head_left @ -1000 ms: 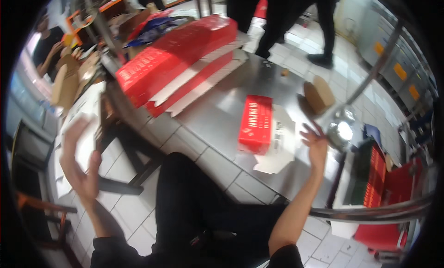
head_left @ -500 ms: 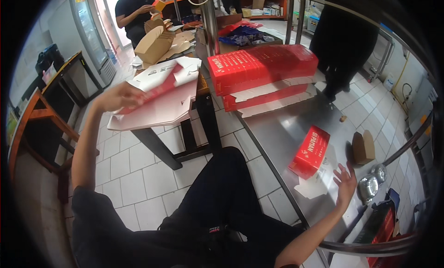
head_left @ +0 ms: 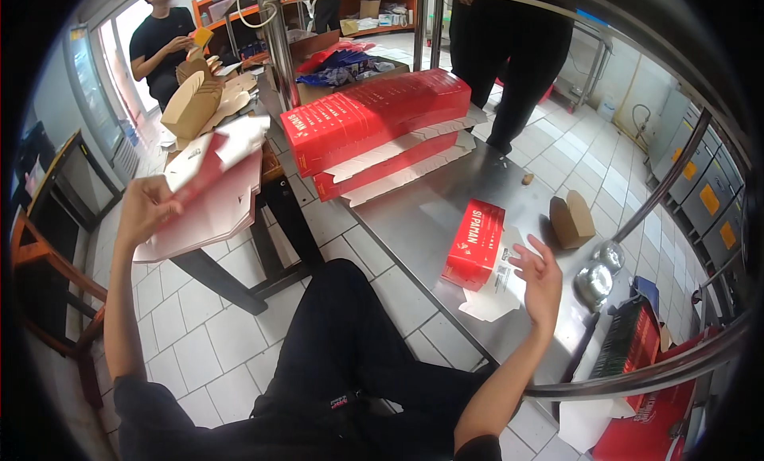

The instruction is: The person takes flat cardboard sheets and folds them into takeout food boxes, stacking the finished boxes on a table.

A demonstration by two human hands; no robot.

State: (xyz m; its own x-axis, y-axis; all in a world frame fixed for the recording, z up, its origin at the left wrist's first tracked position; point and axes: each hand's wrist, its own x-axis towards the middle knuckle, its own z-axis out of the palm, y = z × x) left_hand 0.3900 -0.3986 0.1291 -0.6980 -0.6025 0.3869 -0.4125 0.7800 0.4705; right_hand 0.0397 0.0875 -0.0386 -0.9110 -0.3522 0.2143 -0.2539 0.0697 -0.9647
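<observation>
My left hand [head_left: 151, 208] is closed on the edge of a flat carton blank [head_left: 208, 165], white with a red strip and smeared by motion. It is tilted above a stack of pale flat blanks [head_left: 227, 216] on a dark-legged table at the left. My right hand [head_left: 538, 280] hovers over the metal table with fingers spread and nothing in them. Beside it, to the left, lies a folded red carton [head_left: 476, 242] with a white flap. To the right of that hand stands a small brown open paper box [head_left: 571, 220].
Red cartons [head_left: 378, 119] are piled on the metal table [head_left: 406, 214]. Silvery round containers [head_left: 595, 282] lie near its right rail [head_left: 637, 388]. A person [head_left: 163, 43] holding a yellow box is at the far left; another in dark clothes [head_left: 509, 63] stands beyond the table.
The view has turned right, so the scene sits further left. My left hand still holds the blank, which has moved slightly over the stack. My right hand stays open near the red carton.
</observation>
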